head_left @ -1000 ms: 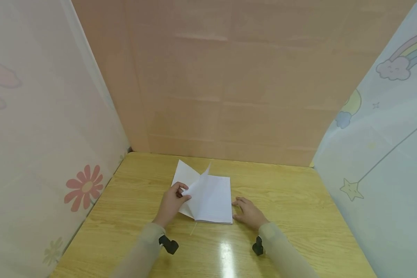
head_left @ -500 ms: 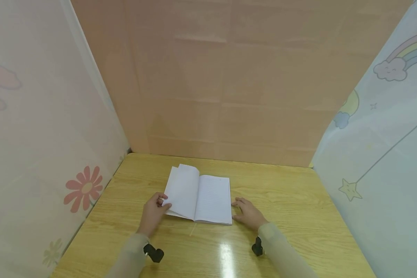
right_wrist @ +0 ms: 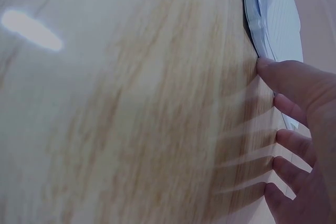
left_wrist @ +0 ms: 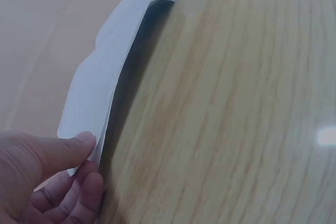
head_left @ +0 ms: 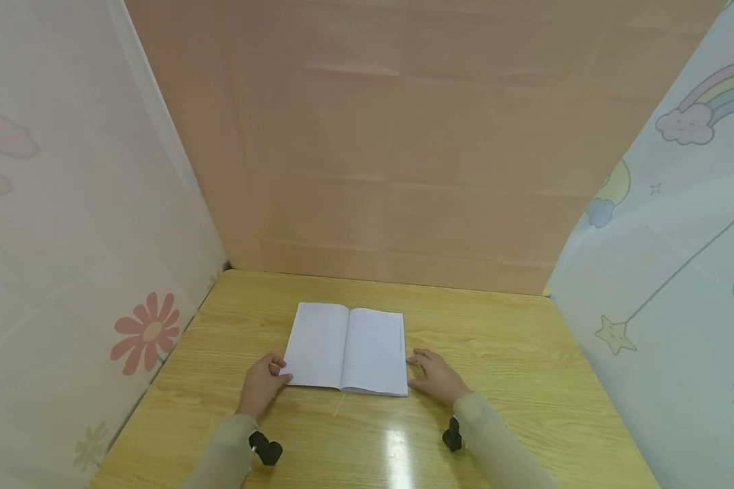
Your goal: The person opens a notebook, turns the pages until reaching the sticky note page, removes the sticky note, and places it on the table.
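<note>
White notebook (head_left: 346,350) between left fingers (left_wrist: 88,195) in a pinch on one edge and right fingers (right_wrist: 298,145) spread at the other.

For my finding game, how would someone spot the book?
Find the yellowish wooden table. Between the left hand and right hand lies the open book. Only it has white pages, meeting at a middle fold.

The person wears long, plain sleeves in pale beige, the left sleeve (head_left: 219,454) matching the right sleeve (head_left: 498,440). A small matt black device sits at each wrist: the left device (head_left: 267,451) is bent, with a knob-like end and a pale glint beside the cuff; the right device (head_left: 452,436) looks blockier. The left grip (head_left: 261,385) and right grip (head_left: 438,379) are bare.
</note>
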Action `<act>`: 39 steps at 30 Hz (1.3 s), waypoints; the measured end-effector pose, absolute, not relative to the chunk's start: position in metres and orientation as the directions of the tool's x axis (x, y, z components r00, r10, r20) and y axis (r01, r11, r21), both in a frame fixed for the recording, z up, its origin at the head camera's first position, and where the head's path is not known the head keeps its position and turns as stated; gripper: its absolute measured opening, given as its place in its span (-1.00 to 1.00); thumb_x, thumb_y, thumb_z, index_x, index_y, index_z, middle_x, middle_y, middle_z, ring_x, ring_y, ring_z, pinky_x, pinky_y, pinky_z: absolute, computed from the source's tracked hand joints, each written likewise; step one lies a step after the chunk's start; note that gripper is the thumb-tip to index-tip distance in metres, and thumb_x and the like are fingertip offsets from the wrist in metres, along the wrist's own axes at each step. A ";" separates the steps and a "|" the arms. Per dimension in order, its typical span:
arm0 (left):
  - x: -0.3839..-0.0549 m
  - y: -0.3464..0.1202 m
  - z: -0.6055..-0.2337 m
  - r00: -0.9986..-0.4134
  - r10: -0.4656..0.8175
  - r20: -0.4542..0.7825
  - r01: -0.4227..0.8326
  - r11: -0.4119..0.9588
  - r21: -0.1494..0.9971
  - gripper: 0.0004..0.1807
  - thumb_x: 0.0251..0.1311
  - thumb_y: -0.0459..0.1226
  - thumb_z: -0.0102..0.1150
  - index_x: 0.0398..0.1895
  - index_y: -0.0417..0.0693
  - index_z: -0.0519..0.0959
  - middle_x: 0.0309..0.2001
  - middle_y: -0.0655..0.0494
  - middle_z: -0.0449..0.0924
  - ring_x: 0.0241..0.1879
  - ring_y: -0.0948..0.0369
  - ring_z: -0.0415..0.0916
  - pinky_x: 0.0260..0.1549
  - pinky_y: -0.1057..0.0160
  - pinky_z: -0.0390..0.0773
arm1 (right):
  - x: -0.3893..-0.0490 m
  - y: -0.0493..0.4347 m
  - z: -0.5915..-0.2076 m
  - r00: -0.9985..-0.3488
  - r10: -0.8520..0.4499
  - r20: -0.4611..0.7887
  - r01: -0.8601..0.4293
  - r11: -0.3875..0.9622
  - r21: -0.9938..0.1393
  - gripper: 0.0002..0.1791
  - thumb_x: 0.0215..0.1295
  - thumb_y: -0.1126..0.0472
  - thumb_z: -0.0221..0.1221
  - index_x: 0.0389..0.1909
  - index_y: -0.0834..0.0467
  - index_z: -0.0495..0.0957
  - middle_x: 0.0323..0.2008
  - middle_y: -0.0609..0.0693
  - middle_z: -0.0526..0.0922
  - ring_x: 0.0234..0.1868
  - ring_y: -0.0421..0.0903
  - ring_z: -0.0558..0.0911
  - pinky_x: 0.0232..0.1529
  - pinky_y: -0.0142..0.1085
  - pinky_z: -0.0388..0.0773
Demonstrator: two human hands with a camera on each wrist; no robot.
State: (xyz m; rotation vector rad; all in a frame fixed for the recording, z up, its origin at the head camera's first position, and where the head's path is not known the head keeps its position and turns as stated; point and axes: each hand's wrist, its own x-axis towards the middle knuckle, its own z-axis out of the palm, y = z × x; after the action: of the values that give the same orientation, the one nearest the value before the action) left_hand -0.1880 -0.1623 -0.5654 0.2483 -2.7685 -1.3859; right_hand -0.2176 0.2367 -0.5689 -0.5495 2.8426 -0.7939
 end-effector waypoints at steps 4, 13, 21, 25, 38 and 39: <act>-0.188 -0.164 -0.566 -0.986 -0.152 -0.070 -0.149 0.614 0.775 -0.76 0.01 -0.37 0.40 -0.27 -0.16 0.54 -0.35 -0.01 0.56 -0.34 0.13 0.47 -0.34 0.19 0.46 | -0.217 0.236 -0.568 -0.924 -0.381 -0.039 -0.307 0.799 -0.517 -0.46 0.21 0.05 0.30 0.19 0.13 0.49 0.37 0.17 0.31 0.37 0.23 0.28 0.31 0.14 0.25; -0.191 -0.162 -0.561 -0.990 -0.094 -0.101 -0.138 0.685 0.715 -0.77 0.00 -0.38 0.38 -0.29 -0.21 0.53 -0.36 -0.02 0.56 -0.35 0.12 0.45 -0.32 0.11 0.47 | -0.217 0.236 -0.568 -0.925 -0.378 -0.048 -0.300 0.799 -0.521 -0.46 0.22 0.04 0.30 0.20 0.11 0.48 0.38 0.17 0.30 0.38 0.23 0.26 0.31 0.15 0.23; -0.194 -0.161 -0.561 -0.991 -0.075 -0.114 -0.131 0.744 0.655 -0.78 -0.01 -0.37 0.39 -0.32 -0.24 0.55 -0.35 -0.03 0.57 -0.34 0.10 0.46 -0.28 0.05 0.50 | -0.217 0.237 -0.568 -0.922 -0.386 -0.042 -0.306 0.789 -0.533 -0.46 0.21 0.04 0.30 0.19 0.12 0.49 0.37 0.18 0.30 0.38 0.24 0.26 0.30 0.16 0.24; -0.195 -0.161 -0.559 -0.989 -0.074 -0.129 -0.140 0.754 0.641 -0.78 -0.01 -0.36 0.39 -0.31 -0.24 0.56 -0.33 -0.04 0.58 -0.33 0.09 0.48 -0.27 0.04 0.51 | -0.218 0.237 -0.569 -0.923 -0.383 -0.044 -0.304 0.793 -0.529 -0.46 0.21 0.03 0.31 0.19 0.12 0.49 0.37 0.18 0.31 0.38 0.24 0.27 0.30 0.15 0.25; -0.197 -0.164 -0.537 -0.989 -0.079 -0.123 -0.141 0.741 0.656 -0.77 0.01 -0.31 0.35 -0.24 -0.16 0.59 -0.29 -0.02 0.62 -0.32 0.10 0.53 -0.35 0.08 0.51 | -0.216 0.236 -0.564 -0.923 -0.382 -0.058 -0.296 0.796 -0.527 -0.46 0.20 0.04 0.31 0.18 0.13 0.49 0.37 0.17 0.31 0.38 0.23 0.26 0.30 0.15 0.26; -0.198 -0.163 -0.533 -0.990 -0.079 -0.114 -0.135 0.731 0.668 -0.77 0.03 -0.31 0.34 -0.22 -0.15 0.59 -0.29 -0.01 0.61 -0.34 0.11 0.52 -0.38 0.11 0.50 | -0.216 0.236 -0.564 -0.923 -0.381 -0.057 -0.297 0.796 -0.527 -0.46 0.20 0.04 0.31 0.18 0.13 0.49 0.37 0.17 0.31 0.38 0.22 0.26 0.29 0.15 0.26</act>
State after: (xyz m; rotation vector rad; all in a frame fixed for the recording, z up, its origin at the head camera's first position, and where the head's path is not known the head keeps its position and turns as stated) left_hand -0.1981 -0.1633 -0.5329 0.1860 -2.9950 -1.1658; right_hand -0.2164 0.2360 -0.5639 -0.5367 2.8238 -0.7886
